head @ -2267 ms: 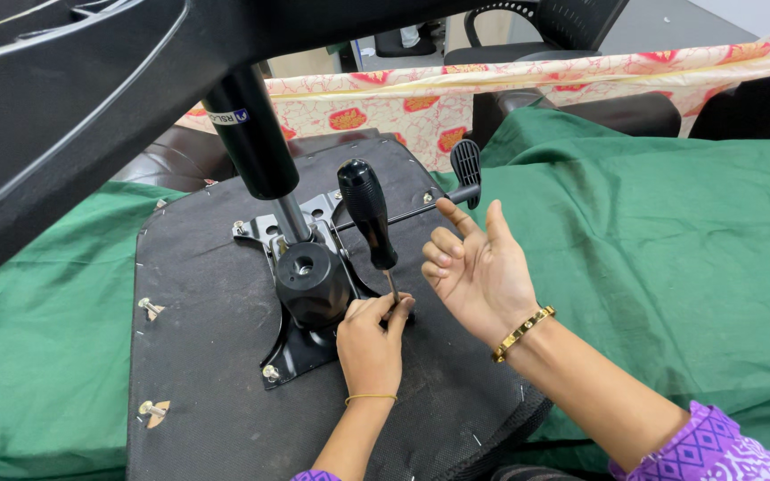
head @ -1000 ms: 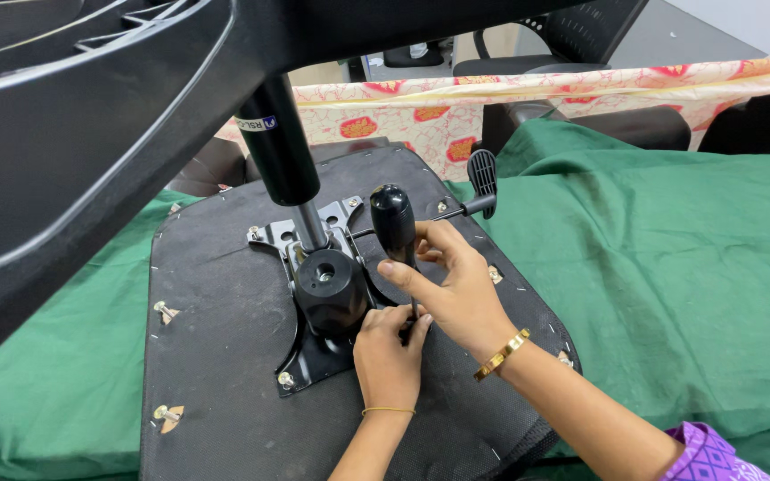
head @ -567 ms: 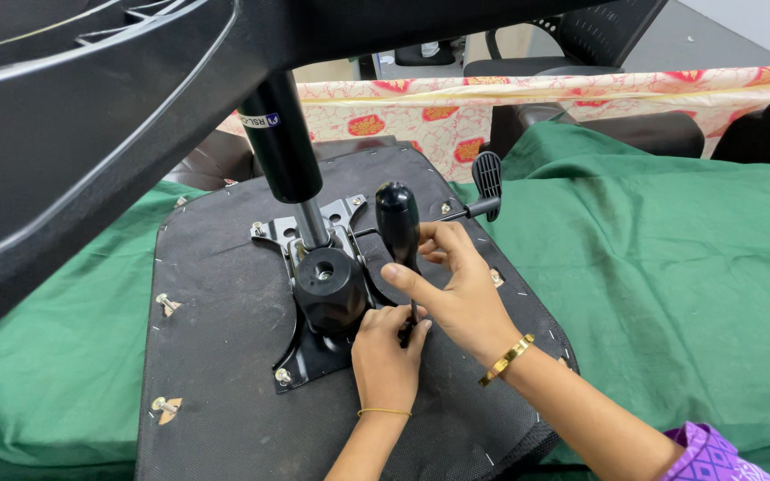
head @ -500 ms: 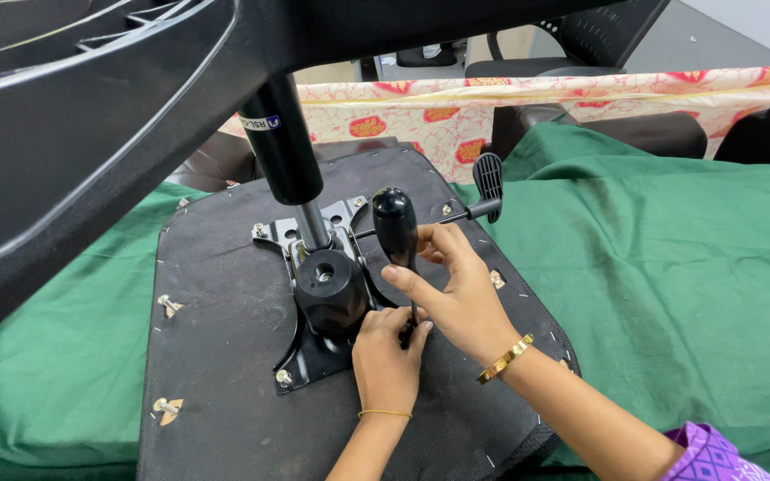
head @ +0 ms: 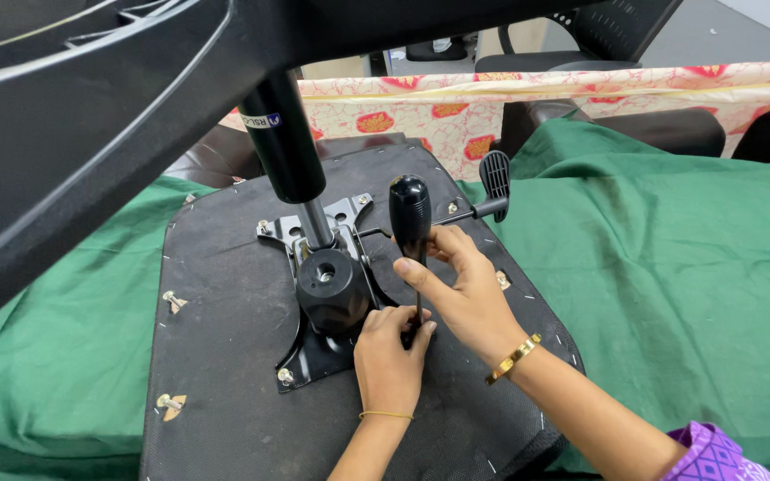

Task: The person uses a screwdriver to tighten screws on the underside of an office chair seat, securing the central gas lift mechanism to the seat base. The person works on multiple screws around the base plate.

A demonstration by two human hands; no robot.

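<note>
your right hand grips one black-handled screwdriver upright; your left hand pinches its tip at the one metal plate on the one upturned seat base, green cloth beneath.

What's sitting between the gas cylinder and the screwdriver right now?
In the head view, the black round knob of the metal mechanism plate lies between the gas cylinder and the screwdriver, which the right hand grips.
</note>
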